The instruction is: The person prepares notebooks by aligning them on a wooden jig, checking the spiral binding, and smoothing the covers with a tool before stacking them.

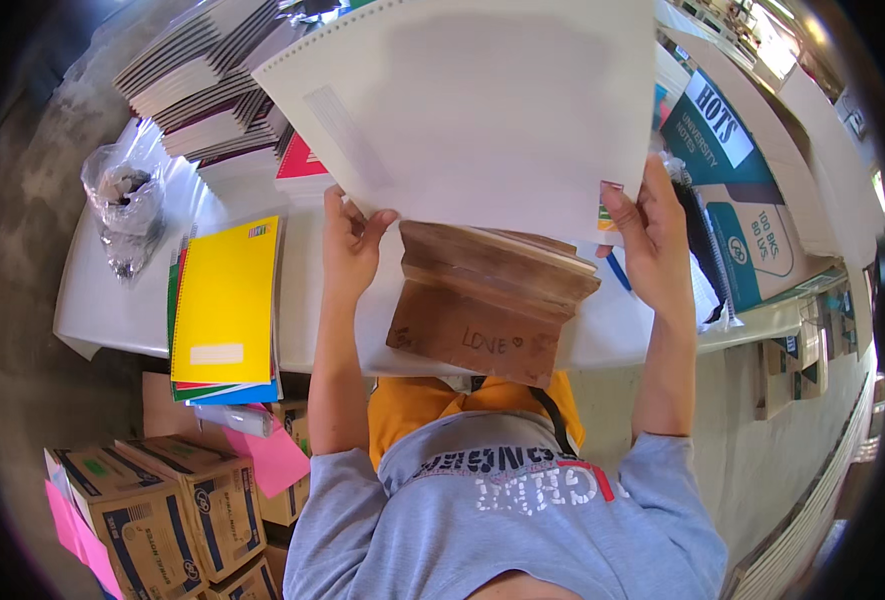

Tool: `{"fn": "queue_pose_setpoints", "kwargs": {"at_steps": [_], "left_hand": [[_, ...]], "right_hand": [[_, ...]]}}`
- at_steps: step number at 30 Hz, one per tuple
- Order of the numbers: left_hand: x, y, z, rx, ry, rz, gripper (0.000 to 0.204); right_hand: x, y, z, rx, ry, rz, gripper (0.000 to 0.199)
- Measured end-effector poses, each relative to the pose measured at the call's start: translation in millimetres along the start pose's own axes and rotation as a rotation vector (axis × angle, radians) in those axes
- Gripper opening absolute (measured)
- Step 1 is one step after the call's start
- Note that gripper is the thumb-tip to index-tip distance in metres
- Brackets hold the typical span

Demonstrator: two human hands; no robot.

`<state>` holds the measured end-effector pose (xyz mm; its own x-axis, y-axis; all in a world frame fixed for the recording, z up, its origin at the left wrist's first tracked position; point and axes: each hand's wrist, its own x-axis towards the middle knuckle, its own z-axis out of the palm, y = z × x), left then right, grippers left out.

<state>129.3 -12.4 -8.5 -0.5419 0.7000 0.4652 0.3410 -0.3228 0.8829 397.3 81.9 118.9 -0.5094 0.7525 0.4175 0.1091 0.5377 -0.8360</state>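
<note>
Both my hands raise a large white spiral notebook (502,120) above the table. A row of holes or coils runs along its upper left edge, and a small coloured label marks its lower right corner. My left hand (355,235) pinches the lower left corner between thumb and fingers. At the lower right corner, my right hand (652,235) grips with the thumb on top beside the label. Just below the notebook, a brown wooden stepped stand (477,325) with handwriting on it sits at the table's near edge. The notebook hides the far part of the stand.
Yellow notebook (227,305) tops a pile on the left of the white table (297,320). Behind are stacked notebooks (197,90), a red notebook (300,160) and a plastic bag (124,215). A blue-green carton (737,190) stands right, near a blue pen (618,271). Cartons (152,535) stand lower left.
</note>
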Motion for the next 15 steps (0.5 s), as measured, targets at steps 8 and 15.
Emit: {"fn": "queue_pose_setpoints", "kwargs": {"at_steps": [8, 15], "left_hand": [[-43, -22, -10, 0.149, -0.017, -0.068, 0.036], [-42, -15, -14, 0.563, -0.189, -0.185, 0.044]], "right_hand": [[-17, 62, -42, -0.117, -0.213, 0.021, 0.013], [39, 207, -157, -0.694, 0.340, 0.377, 0.025]]}}
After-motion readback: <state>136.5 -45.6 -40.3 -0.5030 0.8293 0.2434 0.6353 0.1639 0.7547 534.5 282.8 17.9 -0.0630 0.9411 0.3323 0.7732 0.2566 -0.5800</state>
